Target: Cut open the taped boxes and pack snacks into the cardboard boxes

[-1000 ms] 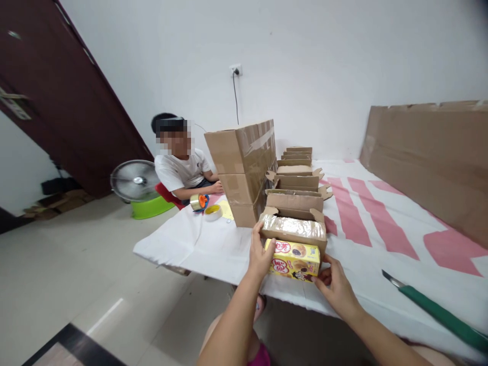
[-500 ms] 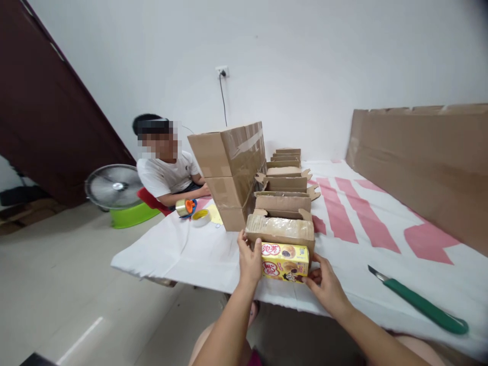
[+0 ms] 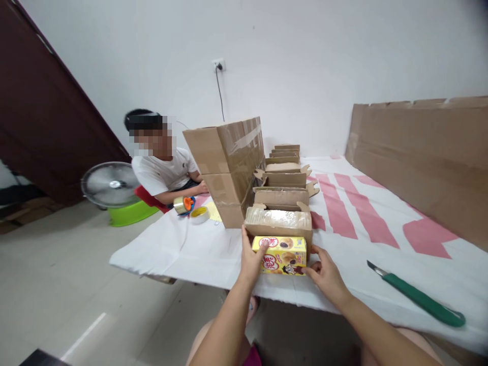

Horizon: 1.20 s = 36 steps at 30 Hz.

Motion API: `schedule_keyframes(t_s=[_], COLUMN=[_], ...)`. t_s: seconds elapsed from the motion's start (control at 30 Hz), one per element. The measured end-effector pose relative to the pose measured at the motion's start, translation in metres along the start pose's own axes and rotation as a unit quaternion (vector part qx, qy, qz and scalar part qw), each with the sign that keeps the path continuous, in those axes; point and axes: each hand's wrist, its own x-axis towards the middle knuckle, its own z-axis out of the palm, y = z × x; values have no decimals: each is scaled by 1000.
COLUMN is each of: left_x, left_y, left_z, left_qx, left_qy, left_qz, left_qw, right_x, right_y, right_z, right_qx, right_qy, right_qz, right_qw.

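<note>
A yellow snack box (image 3: 285, 256) with red lettering and pictures of round puffs stands at the table's near edge, held between my two hands. My left hand (image 3: 251, 259) grips its left end, thumb over the front and fingers along the side. At the other end, my right hand (image 3: 324, 272) closes on the lower right corner, its thumb on the front face. Directly behind the snack box stands an open cardboard carton (image 3: 278, 229) with a clear plastic-like shine on its raised flap. Further cartons (image 3: 281, 195) line up behind it.
Taped brown boxes (image 3: 238, 168) are stacked to the left of the row. A green utility knife (image 3: 423, 299) lies on the right, blade exposed. Tape rolls (image 3: 199, 215) rest near a seated person (image 3: 163, 170). A long cardboard panel (image 3: 415, 157) stands at right; a fan (image 3: 114, 184) is left.
The snack box has shifted slightly left against the carton, and my left thumb now lies further over its front. The view has moved a little.
</note>
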Motion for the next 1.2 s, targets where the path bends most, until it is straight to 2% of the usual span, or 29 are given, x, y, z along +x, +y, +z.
schedule_keyframes(t_s=[0.1,0.3,0.47,0.6,0.7,0.8,1.2], left_x=[0,-1,1,3,5,5,5], left_y=[-2,-10,-6,-1,3,7,10], left_z=[1,5,2,-6,-12,-14,-13], left_qx=[-34,-8,9,80,140,171,221], left_qy=[-9,19,39,53,13,-9,-7], left_qz=[-33,-26,-24,48,103,112,125], left_qw=[999,999,999,994,985,979,967], right_x=[0,-3,-8,-12,-13,-13,-15], right_y=[1,0,-4,-3,-1,0,9], right_z=[2,3,3,3,4,5,8], right_qx=[-8,-16,-19,-26,-27,-31,-68], right_qy=[2,9,-12,-40,-45,-46,-33], right_qz=[-6,-23,-32,-38,-37,-41,-67], right_qw=[1000,1000,999,998,998,998,995])
